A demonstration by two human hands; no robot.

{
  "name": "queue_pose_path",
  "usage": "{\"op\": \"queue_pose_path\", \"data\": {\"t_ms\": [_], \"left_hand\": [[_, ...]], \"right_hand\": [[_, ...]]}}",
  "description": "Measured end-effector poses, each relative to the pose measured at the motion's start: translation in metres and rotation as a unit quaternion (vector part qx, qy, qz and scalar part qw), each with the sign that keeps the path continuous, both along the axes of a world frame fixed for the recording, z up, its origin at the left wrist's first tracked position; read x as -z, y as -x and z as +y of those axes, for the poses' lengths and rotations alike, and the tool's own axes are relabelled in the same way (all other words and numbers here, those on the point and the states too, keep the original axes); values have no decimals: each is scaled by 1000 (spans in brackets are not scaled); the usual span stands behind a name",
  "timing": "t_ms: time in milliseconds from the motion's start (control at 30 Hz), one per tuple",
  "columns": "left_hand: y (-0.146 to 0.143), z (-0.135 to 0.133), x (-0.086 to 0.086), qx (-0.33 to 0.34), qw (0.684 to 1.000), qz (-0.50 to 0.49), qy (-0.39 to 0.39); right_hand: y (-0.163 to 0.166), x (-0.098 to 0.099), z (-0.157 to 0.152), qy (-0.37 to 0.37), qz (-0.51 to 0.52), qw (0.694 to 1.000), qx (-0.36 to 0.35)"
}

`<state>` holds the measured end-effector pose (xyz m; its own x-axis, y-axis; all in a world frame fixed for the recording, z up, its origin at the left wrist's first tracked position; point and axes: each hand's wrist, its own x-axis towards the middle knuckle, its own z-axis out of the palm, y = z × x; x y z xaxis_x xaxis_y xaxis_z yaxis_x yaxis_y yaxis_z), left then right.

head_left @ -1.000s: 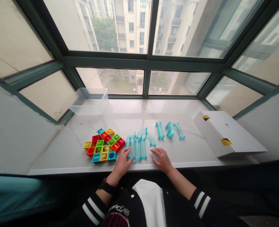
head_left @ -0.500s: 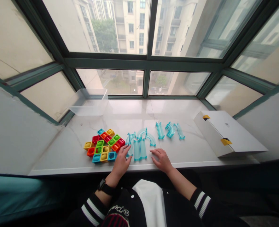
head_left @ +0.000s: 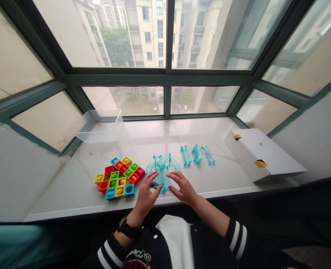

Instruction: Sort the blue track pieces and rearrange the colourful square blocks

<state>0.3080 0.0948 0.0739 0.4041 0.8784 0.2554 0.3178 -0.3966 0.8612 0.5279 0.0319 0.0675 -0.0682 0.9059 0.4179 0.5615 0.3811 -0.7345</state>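
Note:
Both hands are over translucent blue toy track pieces near the sill's front edge. My left hand (head_left: 147, 193) has its thumb and fingers at the left side of the straight track pieces (head_left: 162, 172). My right hand (head_left: 184, 189) grips from the right side, fingers curved. The straight pieces look raised between my hands, partly over a curved track piece (head_left: 176, 165) behind; how many are held is unclear. A second curved piece (head_left: 150, 167) shows beside my left fingertips. To the left lie joined coloured blocks (head_left: 121, 181) in red, yellow, green, orange and blue.
Farther right lie a straight track piece (head_left: 186, 155), a curved one (head_left: 197, 154) and a slanted one (head_left: 208, 155). A clear plastic bin (head_left: 100, 132) stands at the back left. A white box (head_left: 263, 155) with yellow-black tabs is at right. Windows enclose the sill (head_left: 215, 183).
My right hand has moved left to the straight track pieces, and my left hand has closed in from its side. The straight pieces have come up from the sill. The view shifted slightly.

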Motion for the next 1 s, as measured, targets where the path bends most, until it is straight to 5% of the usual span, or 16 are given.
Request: {"op": "queue_pose_path", "data": {"t_ms": [167, 767, 1000], "left_hand": [[-12, -6, -6, 20, 1000, 0, -16], [-28, -20, -12, 84, 995, -47, 31], [11, -15, -25, 122, 967, -72, 211]], "right_hand": [[16, -16, 6, 28, 29, 999, -33], [-11, 1, 11, 125, 171, 975, 59], [-53, -8, 5, 98, 180, 972, 116]]}}
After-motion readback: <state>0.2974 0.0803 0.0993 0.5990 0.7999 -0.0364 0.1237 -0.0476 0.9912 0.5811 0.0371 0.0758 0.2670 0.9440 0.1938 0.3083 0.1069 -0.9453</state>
